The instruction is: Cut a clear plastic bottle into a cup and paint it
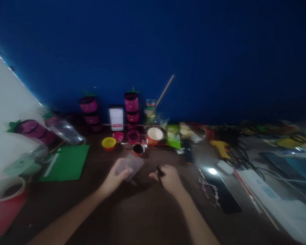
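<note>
In the middle of the dark table, my left hand (118,175) is closed on a translucent plastic piece (134,166), thumb on top and fingers behind. Its exact kind is blurred. To the right and apart from it, my right hand (169,177) is closed around a slim black tool (158,173) that points up and away from me; blur hides what kind it is. Just beyond the plastic piece stands a small cup (137,149) with a dark inside. A yellow bowl (108,144) and a red-rimmed white bowl (155,134) are behind.
A green sheet (66,162) lies left, near a red-based tub (7,190). Purple stacked containers (132,107) and a lit screen (116,119) stand along the blue wall. At right are a phone (223,194), a beaded string (209,190), a yellow glue gun (220,148) and tangled cables (241,156).
</note>
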`<action>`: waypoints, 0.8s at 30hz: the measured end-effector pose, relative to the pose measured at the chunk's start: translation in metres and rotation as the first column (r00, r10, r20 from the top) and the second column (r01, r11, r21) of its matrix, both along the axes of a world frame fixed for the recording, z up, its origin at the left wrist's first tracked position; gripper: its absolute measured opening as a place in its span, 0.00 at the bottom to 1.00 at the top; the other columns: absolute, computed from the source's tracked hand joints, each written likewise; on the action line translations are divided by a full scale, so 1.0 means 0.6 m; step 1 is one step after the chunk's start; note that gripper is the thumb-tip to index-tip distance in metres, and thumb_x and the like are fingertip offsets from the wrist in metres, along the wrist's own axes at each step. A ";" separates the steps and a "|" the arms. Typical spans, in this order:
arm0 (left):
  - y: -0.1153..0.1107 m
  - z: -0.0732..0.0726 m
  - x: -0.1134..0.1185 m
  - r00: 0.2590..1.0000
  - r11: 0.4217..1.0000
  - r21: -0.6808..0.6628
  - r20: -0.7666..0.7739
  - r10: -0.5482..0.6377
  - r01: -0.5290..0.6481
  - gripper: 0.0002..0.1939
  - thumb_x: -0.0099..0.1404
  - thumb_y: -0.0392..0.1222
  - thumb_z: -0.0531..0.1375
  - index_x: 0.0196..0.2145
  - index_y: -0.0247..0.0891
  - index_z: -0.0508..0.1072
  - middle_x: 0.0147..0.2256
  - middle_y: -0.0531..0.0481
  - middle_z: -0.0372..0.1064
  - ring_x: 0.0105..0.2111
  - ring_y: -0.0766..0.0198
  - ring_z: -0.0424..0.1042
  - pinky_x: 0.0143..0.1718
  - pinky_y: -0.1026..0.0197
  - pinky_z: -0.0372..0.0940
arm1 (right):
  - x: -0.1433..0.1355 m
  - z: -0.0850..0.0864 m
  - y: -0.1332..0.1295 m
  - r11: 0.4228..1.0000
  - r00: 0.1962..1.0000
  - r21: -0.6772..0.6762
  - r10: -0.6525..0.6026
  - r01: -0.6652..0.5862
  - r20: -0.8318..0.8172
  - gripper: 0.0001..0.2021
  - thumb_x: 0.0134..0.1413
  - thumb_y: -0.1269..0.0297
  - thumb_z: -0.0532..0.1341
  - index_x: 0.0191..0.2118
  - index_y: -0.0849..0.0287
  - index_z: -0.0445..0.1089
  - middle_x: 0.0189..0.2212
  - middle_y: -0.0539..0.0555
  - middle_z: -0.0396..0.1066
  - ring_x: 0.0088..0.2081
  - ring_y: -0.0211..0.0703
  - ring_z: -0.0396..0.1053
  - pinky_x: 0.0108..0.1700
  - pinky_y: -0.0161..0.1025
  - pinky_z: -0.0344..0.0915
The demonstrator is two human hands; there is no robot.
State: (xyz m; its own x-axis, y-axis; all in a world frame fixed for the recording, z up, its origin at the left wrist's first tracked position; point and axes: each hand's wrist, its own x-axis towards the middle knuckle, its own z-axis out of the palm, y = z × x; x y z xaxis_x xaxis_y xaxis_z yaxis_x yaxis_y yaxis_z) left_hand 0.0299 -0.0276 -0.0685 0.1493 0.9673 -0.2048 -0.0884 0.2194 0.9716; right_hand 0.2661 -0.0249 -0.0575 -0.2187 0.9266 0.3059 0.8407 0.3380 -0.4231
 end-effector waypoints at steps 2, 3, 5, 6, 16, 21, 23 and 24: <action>0.001 -0.001 -0.002 1.000 1.000 0.017 -0.007 0.010 -0.010 0.22 0.53 0.49 0.63 0.43 0.38 0.64 0.34 0.50 0.71 0.35 0.58 0.69 0.38 0.59 0.62 | 0.002 0.004 0.000 1.000 1.000 -0.021 0.004 -0.004 0.018 0.27 0.51 0.40 0.54 0.16 0.59 0.66 0.15 0.53 0.68 0.20 0.38 0.63 0.27 0.34 0.51; 0.002 -0.002 -0.002 1.000 1.000 0.025 -0.008 0.006 -0.006 0.22 0.53 0.50 0.62 0.43 0.38 0.64 0.34 0.49 0.71 0.36 0.57 0.70 0.39 0.59 0.63 | 0.002 0.006 -0.001 0.999 0.999 -0.033 0.014 -0.013 0.030 0.27 0.51 0.40 0.54 0.17 0.58 0.65 0.15 0.53 0.68 0.20 0.38 0.63 0.27 0.34 0.51; 0.002 -0.002 -0.003 1.000 0.999 0.039 -0.014 0.003 -0.002 0.23 0.54 0.49 0.62 0.45 0.38 0.62 0.34 0.49 0.71 0.36 0.57 0.70 0.40 0.58 0.63 | 0.001 0.011 -0.003 0.998 0.997 -0.056 0.045 -0.042 0.061 0.26 0.50 0.40 0.55 0.17 0.58 0.63 0.15 0.51 0.67 0.20 0.37 0.63 0.28 0.35 0.50; 0.001 -0.002 -0.003 1.000 0.999 0.045 -0.017 0.002 -0.002 0.23 0.54 0.49 0.61 0.45 0.38 0.62 0.34 0.49 0.72 0.36 0.58 0.70 0.40 0.58 0.63 | 0.000 0.013 -0.004 0.996 0.995 -0.066 0.062 -0.057 0.077 0.25 0.50 0.40 0.55 0.17 0.58 0.63 0.15 0.50 0.66 0.21 0.37 0.62 0.29 0.35 0.49; 0.003 -0.005 -0.004 0.999 0.994 0.101 -0.014 -0.035 0.037 0.23 0.54 0.48 0.62 0.45 0.38 0.61 0.34 0.50 0.71 0.35 0.60 0.70 0.38 0.60 0.64 | -0.012 0.017 -0.011 0.994 0.989 -0.071 0.092 -0.084 0.115 0.24 0.48 0.41 0.58 0.18 0.58 0.60 0.14 0.49 0.64 0.21 0.36 0.60 0.31 0.36 0.47; -0.001 -0.015 -0.005 0.998 0.988 0.141 0.020 -0.062 0.059 0.26 0.53 0.48 0.63 0.46 0.39 0.59 0.35 0.49 0.70 0.36 0.59 0.70 0.37 0.60 0.64 | -0.015 0.016 -0.013 0.996 0.985 -0.059 0.072 -0.064 0.159 0.24 0.47 0.40 0.58 0.19 0.58 0.61 0.16 0.49 0.64 0.22 0.37 0.60 0.31 0.36 0.46; -0.003 -0.020 -0.005 0.995 0.986 0.145 0.040 -0.088 0.082 0.26 0.54 0.47 0.63 0.47 0.38 0.59 0.37 0.48 0.69 0.38 0.59 0.69 0.38 0.60 0.64 | -0.015 0.018 -0.013 0.996 0.983 -0.051 0.076 -0.069 0.168 0.24 0.47 0.40 0.58 0.19 0.58 0.62 0.17 0.50 0.65 0.23 0.38 0.60 0.31 0.36 0.46; -0.003 -0.022 -0.006 0.994 0.985 0.146 0.049 -0.099 0.091 0.27 0.54 0.47 0.63 0.48 0.38 0.58 0.37 0.48 0.69 0.39 0.58 0.69 0.39 0.59 0.64 | -0.016 0.019 -0.012 0.996 0.981 -0.046 0.078 -0.071 0.175 0.24 0.47 0.41 0.58 0.19 0.58 0.62 0.17 0.51 0.65 0.23 0.38 0.60 0.31 0.36 0.46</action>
